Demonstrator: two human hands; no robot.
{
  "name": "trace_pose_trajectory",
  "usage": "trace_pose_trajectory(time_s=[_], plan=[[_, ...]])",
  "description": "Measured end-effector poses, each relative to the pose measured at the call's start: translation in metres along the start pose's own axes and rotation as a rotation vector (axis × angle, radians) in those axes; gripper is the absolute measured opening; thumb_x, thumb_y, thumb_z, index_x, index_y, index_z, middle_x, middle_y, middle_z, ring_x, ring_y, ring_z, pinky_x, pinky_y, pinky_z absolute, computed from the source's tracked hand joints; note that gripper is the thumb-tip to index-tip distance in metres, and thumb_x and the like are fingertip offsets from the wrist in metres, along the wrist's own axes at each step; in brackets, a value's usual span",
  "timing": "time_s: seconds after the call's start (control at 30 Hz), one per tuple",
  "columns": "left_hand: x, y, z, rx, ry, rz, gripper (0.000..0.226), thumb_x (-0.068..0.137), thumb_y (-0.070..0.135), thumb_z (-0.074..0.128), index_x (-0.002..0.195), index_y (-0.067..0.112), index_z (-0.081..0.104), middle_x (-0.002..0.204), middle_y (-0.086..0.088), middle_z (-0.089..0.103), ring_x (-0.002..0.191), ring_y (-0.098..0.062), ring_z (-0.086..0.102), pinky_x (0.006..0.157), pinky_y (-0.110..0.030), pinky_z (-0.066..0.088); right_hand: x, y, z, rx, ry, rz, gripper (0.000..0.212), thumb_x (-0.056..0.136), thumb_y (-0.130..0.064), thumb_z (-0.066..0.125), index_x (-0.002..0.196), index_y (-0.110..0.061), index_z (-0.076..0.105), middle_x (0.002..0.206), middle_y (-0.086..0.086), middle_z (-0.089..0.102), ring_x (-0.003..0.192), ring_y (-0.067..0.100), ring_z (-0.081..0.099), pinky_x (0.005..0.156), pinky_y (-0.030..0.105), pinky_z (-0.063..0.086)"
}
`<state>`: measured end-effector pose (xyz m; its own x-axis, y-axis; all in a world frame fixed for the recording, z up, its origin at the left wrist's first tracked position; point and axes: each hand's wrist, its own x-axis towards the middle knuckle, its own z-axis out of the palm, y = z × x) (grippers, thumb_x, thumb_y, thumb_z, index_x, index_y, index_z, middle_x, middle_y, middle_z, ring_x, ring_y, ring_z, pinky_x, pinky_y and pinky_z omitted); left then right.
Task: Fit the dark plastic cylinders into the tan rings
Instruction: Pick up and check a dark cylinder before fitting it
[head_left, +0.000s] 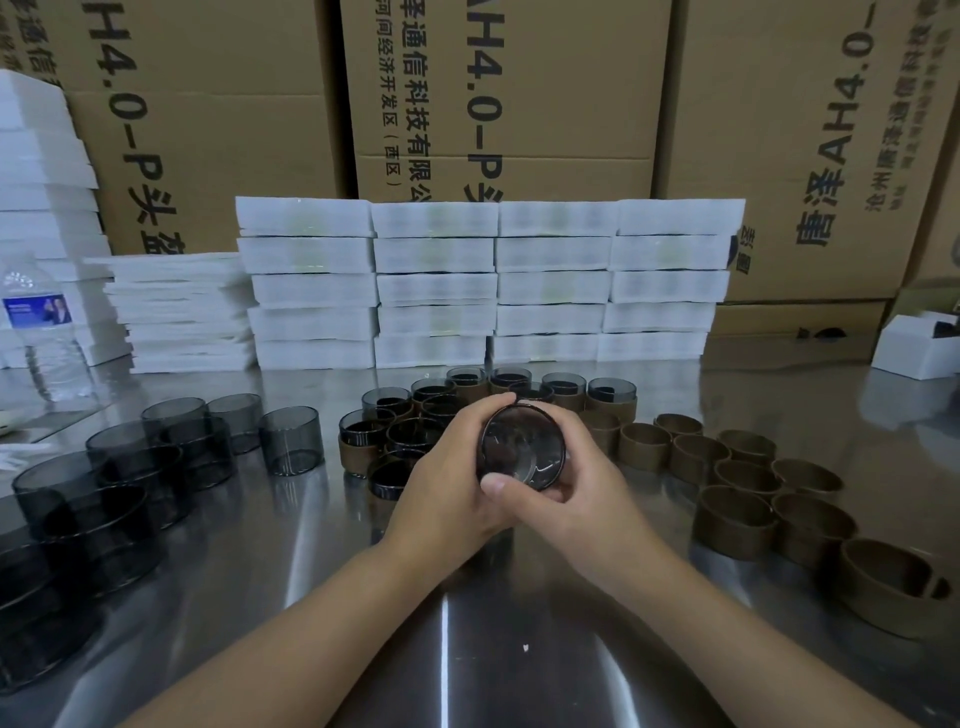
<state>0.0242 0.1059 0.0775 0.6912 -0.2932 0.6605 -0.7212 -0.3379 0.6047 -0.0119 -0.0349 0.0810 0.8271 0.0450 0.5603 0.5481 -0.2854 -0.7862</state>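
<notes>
Counter (467, 649), steel, seen from the head camera.

Far-left edge: water bottle (44, 332), upright, in front of white foam sheets.

Left side: loose dark plastic cylinders (171, 441), translucent, standing open end up. They are packed close, and some are stacked.

Centre, toward the back edge: fitted cylinders (395, 431), each seated in a tan band, clustered and touching.

Centre, above the counter: your left hand (447, 488) and right hand (587, 488) both grasp the held cylinder (522, 449), fingers curled round its wall, its round face tilted toward you. Your fingers cover the wall, so I cannot tell whether a ring sits on it.

Right side: empty tan rings (737, 519), standing on edge in loose rows out to the right edge.

Along the back edge: foam stacks (488, 286), with cardboard boxes (519, 93) behind them.
</notes>
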Motion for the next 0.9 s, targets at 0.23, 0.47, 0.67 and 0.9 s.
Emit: trace_pose_trajectory(time_s=[0.23, 0.47, 0.67, 0.9], plan=[[-0.001, 0.005, 0.0, 0.06, -0.129, 0.045, 0.088, 0.071, 0.03, 0.07, 0.142, 0.052, 0.022, 0.144, 0.014, 0.048, 0.127, 0.004, 0.048, 0.104, -0.02, 0.042, 0.0, 0.0, 0.001, -0.065, 0.168, -0.011, 0.059, 0.056, -0.061, 0.074, 0.108, -0.046, 0.053, 0.107, -0.024, 0.063, 0.103, -0.004, 0.061, 0.085, 0.016, 0.047], [-0.001, 0.007, 0.0, 0.123, -0.149, 0.065, 0.088, 0.076, 0.027, 0.066, 0.141, 0.056, 0.014, 0.149, 0.017, 0.044, 0.131, 0.008, 0.042, 0.102, -0.01, 0.037, 0.002, 0.001, 0.0, -0.123, 0.26, 0.032, 0.061, 0.052, -0.069, 0.07, 0.104, -0.042, 0.054, 0.103, -0.019, 0.065, 0.098, -0.004, 0.061, 0.083, 0.021, 0.05], [-0.002, 0.008, -0.001, 0.139, -0.143, 0.107, 0.084, 0.076, 0.028, 0.064, 0.139, 0.055, 0.016, 0.154, 0.015, 0.037, 0.133, 0.008, 0.039, 0.102, -0.007, 0.035, 0.002, 0.0, -0.002, -0.155, 0.294, 0.055, 0.063, 0.052, -0.073, 0.068, 0.104, -0.04, 0.056, 0.103, -0.018, 0.065, 0.097, -0.003, 0.061, 0.08, 0.02, 0.049], [-0.002, 0.013, -0.001, 0.132, -0.154, 0.185, 0.076, 0.077, 0.035, 0.055, 0.141, 0.048, 0.015, 0.157, 0.009, 0.031, 0.136, 0.012, 0.031, 0.107, -0.009, 0.031, 0.002, 0.001, -0.004, -0.173, 0.328, 0.056, 0.059, 0.054, -0.074, 0.065, 0.101, -0.039, 0.056, 0.101, -0.016, 0.065, 0.094, -0.002, 0.062, 0.076, 0.021, 0.05]])
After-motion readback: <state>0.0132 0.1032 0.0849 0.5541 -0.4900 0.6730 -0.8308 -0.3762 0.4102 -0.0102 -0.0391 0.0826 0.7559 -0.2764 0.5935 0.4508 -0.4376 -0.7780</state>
